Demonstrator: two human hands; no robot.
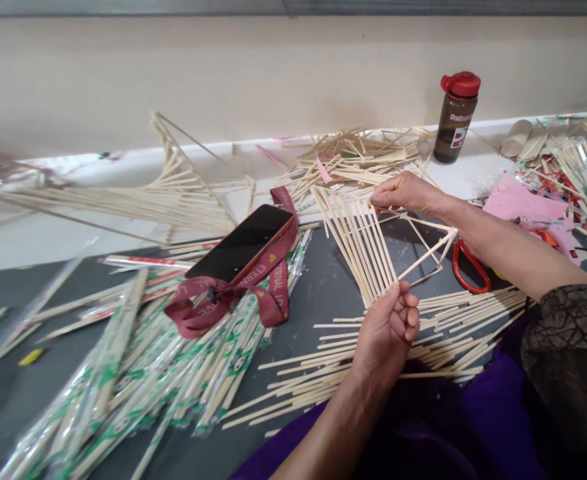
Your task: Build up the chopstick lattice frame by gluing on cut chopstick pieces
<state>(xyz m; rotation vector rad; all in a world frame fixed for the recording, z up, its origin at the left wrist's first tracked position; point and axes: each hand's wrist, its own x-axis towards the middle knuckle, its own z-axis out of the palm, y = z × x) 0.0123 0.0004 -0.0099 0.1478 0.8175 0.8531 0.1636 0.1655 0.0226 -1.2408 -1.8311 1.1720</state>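
A frame of thin wooden chopsticks (356, 250) stands tilted between my hands, with a fan-like row of sticks on its left and an open framework on its right. My left hand (386, 327) pinches its lower corner, fingers curled. At its upper edge my right hand (406, 192) is closed on the end of a stick; the fingertips are partly hidden. Loose chopsticks (323, 373) lie in a spread layer under and around my left hand. Below my right forearm are red-handled scissors (471, 270), partly covered.
A phone (241, 243) with a dark red strap (273, 293) rests on wrapped chopsticks (173, 373). Behind it stands a larger stick structure (173, 200). Stick pieces (353, 160) are heaped near the wall. A red-lidded bottle (456, 120) and pink paper (518, 203) are at right.
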